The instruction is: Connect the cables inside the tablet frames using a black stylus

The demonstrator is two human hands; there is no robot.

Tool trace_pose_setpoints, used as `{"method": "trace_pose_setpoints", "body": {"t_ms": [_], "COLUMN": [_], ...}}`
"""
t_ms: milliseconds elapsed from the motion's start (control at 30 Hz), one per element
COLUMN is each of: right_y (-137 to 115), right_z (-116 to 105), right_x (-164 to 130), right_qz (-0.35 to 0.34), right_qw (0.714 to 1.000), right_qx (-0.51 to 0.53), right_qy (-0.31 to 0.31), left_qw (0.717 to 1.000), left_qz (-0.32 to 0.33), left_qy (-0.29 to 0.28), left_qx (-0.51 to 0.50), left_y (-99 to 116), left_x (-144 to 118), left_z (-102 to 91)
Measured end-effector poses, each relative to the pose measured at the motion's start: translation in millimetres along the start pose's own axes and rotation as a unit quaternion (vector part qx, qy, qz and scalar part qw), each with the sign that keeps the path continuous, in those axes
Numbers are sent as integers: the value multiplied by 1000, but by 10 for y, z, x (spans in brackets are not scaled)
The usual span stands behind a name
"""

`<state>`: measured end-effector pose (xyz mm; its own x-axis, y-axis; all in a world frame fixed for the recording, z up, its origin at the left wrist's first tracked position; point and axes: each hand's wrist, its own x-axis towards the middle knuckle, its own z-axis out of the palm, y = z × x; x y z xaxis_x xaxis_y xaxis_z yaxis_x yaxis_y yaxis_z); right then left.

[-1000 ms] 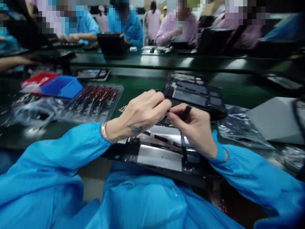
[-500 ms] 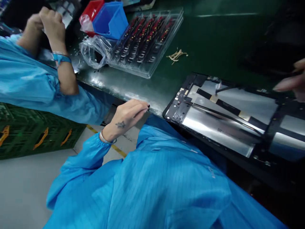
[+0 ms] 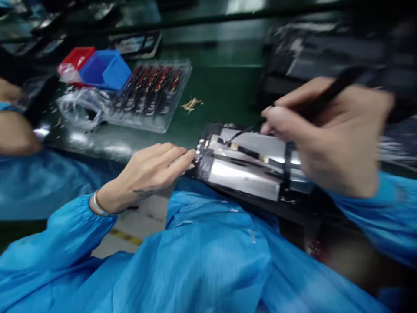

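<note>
An opened tablet [image 3: 244, 178] with silver battery panels, black strips and a thin black cable lies along the bench's near edge. My left hand [image 3: 153, 171] is at its left end, thumb and forefinger pinched by the small circuit parts. What those fingertips hold, if anything, is too small to make out. Over the tablet's right part is my right hand [image 3: 339, 130], blurred, its fingers closed round a black pen-shaped tool [image 3: 339, 93]. The tool's tip is hidden by the fingers, near the far edge of the tablet.
A clear plastic tray [image 3: 163, 124] holds rows of red and black parts. Beside it are a clear plastic bag [image 3: 81, 108], a blue bin [image 3: 106, 69], a red bin [image 3: 76, 56] and pale strips [image 3: 191, 104]. A co-worker's arm [image 3: 18, 130] is at left; dark devices [image 3: 339, 56] lie behind.
The view has swung rightward. My right hand has come in over the tablet with the black tool. My left hand has moved from just left of the tablet to its left end.
</note>
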<state>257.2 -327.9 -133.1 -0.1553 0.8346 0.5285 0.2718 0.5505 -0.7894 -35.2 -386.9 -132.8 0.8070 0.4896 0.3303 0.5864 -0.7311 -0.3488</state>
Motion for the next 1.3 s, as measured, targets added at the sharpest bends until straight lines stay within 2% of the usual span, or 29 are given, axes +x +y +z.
{"method": "trace_pose_setpoints", "body": {"t_ms": [67,133,200,267,367,433,500,567,667,767,833,1000,1100,1200,1300], "right_y": [-96,-101,-73,-49,-28,-13,7,30,65,93,102,145,241,362,462], "right_z": [64,79,65,49,46,49,49,50,69,101,103,-84,-276,-433,-550], "right_x": [21,46,60,60,58,75,101,120,114,77,57,67,68,31,-25], "right_qz": [21,43,49,47,37,30,29,27,18,16,22,12,19,55,97], "right_qw": [1000,998,997,996,996,997,998,998,997,998,999,997,988,976,962], "right_qx": [20,45,56,64,77,76,63,50,36,25,12,-67,-134,-175,-194], "right_qy": [5,14,25,27,22,15,-10,-40,-59,-52,-42,-32,-67,-120,-163], "left_qw": [995,985,979,977,987,981,931,858,782,750,756,822,848,871,883], "left_qz": [25,33,21,3,-31,-85,-160,-226,-275,-286,-280,-248,-248,-237,-220], "left_qy": [83,133,152,155,145,149,157,154,143,143,131,39,12,11,16], "left_qx": [54,102,135,146,67,-94,-289,-435,-541,-578,-577,-511,-469,-430,-415], "left_y": [-41,-36,-18,-16,-62,-108,-142,-148,-105,-42,-24,-176,-340,-460,-524], "left_x": [404,777,1044,1177,1188,1151,1125,1120,1133,1124,1083,881,778,740,751], "left_z": [28,59,95,132,167,166,152,143,161,210,246,377,476,542,569]}}
